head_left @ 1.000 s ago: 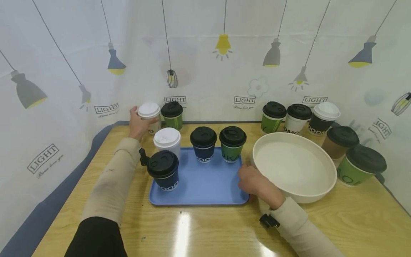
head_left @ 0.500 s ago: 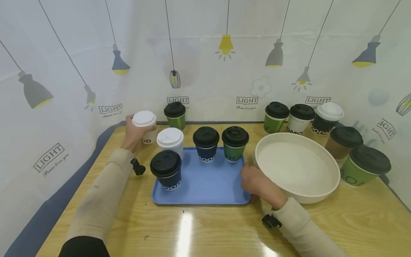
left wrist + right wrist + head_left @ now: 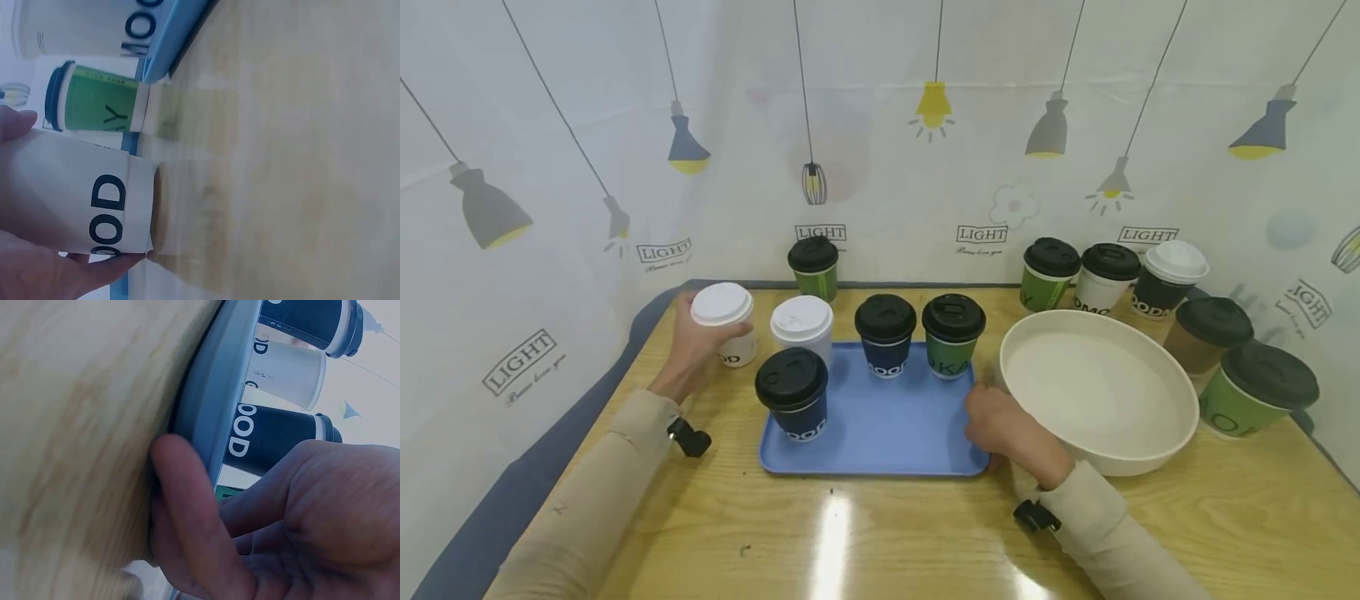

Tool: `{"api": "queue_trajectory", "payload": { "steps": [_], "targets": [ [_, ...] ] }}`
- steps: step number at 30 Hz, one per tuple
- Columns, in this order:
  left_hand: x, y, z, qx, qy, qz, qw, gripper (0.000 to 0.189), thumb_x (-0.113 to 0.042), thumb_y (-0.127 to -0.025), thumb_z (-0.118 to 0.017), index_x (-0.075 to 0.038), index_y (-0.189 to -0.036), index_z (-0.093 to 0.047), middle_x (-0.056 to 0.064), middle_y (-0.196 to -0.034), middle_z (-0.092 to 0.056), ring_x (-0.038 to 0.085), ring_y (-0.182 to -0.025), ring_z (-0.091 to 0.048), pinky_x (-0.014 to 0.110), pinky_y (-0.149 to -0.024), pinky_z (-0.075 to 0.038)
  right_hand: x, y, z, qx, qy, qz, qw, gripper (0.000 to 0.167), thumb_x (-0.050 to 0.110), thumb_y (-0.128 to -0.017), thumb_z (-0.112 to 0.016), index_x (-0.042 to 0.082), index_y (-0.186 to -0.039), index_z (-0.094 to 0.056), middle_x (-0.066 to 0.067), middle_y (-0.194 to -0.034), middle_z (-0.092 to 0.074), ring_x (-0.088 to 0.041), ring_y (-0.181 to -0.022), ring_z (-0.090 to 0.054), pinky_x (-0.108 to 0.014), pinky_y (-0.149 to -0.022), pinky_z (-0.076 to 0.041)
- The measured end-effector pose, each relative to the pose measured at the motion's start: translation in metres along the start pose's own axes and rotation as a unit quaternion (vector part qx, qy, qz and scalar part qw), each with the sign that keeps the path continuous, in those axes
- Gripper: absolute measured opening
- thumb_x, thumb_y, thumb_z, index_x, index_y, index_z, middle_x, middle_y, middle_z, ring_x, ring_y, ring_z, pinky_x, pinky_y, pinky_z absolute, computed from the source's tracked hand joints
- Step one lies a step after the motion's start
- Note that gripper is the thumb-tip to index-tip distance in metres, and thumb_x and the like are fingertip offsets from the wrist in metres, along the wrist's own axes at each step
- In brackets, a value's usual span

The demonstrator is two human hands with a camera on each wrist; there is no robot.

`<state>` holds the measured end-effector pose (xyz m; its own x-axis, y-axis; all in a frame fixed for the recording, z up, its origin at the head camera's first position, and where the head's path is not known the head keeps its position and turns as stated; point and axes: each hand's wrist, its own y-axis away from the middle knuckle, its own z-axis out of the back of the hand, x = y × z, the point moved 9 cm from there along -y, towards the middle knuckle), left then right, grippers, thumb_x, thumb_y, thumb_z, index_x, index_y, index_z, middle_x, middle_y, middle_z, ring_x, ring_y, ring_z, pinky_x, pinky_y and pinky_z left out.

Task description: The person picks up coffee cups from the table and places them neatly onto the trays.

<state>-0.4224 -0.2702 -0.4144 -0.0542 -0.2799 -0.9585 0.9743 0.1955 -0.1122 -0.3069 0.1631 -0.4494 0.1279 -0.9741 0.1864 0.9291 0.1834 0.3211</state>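
Observation:
My left hand (image 3: 688, 346) grips a white paper coffee cup (image 3: 722, 306) with a white lid, upright left of the blue tray (image 3: 895, 433). In the left wrist view, the fingers and thumb lie on either side of this cup (image 3: 69, 194), and its base is close over the table. My right hand (image 3: 1011, 429) holds the tray's right edge, fingers curled at the rim in the right wrist view. On the tray stand a dark blue cup (image 3: 805, 417) at front left, a white-lidded cup (image 3: 805, 325), another dark blue cup (image 3: 886, 329) and a green cup (image 3: 953, 333).
A large cream bowl (image 3: 1097, 392) stands right of the tray, close to my right hand. Several lidded cups, including a brown one (image 3: 1202, 329) and a green one (image 3: 1251, 396), line its far and right sides. A small green cup (image 3: 815, 268) stands by the back wall.
My left hand has brought the white cup from beside the small green cup at the back toward me and slightly left. The right hand has stayed at the tray's edge.

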Motion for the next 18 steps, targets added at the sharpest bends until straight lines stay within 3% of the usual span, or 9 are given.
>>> {"api": "queue_trajectory", "payload": {
  "steps": [5,9,13,18],
  "targets": [
    [-0.007,0.039,0.009,0.011,-0.009,-0.022,0.9996,0.096,-0.011,-0.078,-0.089,-0.01,-0.152,-0.026,0.002,-0.143,-0.043,0.02,-0.133,-0.046,0.042,-0.119,-0.04,0.001,0.001,0.0,-0.004,0.007,0.005,1.0,0.055,0.007,-0.092,-0.061,-0.027,-0.132,-0.043,-0.034,-0.117,-0.06,-0.029,-0.079,-0.066,-0.039,-0.08,-0.062],
    [-0.023,0.069,0.018,0.03,-0.019,-0.06,0.9976,0.093,-0.01,-0.078,-0.089,-0.015,-0.15,-0.03,-0.011,-0.135,-0.042,0.013,-0.126,-0.046,0.031,-0.108,-0.043,0.001,0.001,0.001,-0.001,-0.002,0.004,1.0,0.059,0.007,-0.092,-0.061,-0.028,-0.134,-0.04,-0.037,-0.12,-0.059,-0.025,-0.071,-0.066,-0.036,-0.075,-0.062],
    [-0.04,0.097,0.024,0.068,-0.03,-0.094,0.9928,0.088,-0.003,-0.077,-0.089,-0.017,-0.146,-0.035,-0.012,-0.133,-0.045,0.01,-0.122,-0.048,0.02,-0.098,-0.046,0.001,0.0,0.002,-0.003,-0.005,0.004,1.0,0.059,0.006,-0.092,-0.06,-0.028,-0.135,-0.039,-0.037,-0.117,-0.06,-0.024,-0.067,-0.066,-0.035,-0.073,-0.062],
    [-0.05,0.125,0.022,0.133,-0.048,-0.101,0.9849,0.086,0.002,-0.075,-0.088,-0.016,-0.142,-0.038,-0.012,-0.131,-0.05,0.004,-0.118,-0.053,0.014,-0.093,-0.05,0.001,0.0,0.001,-0.006,-0.009,0.0,0.9999,0.058,0.007,-0.093,-0.059,-0.027,-0.135,-0.039,-0.036,-0.113,-0.062,-0.024,-0.066,-0.066,-0.034,-0.07,-0.061]
  ]
}}
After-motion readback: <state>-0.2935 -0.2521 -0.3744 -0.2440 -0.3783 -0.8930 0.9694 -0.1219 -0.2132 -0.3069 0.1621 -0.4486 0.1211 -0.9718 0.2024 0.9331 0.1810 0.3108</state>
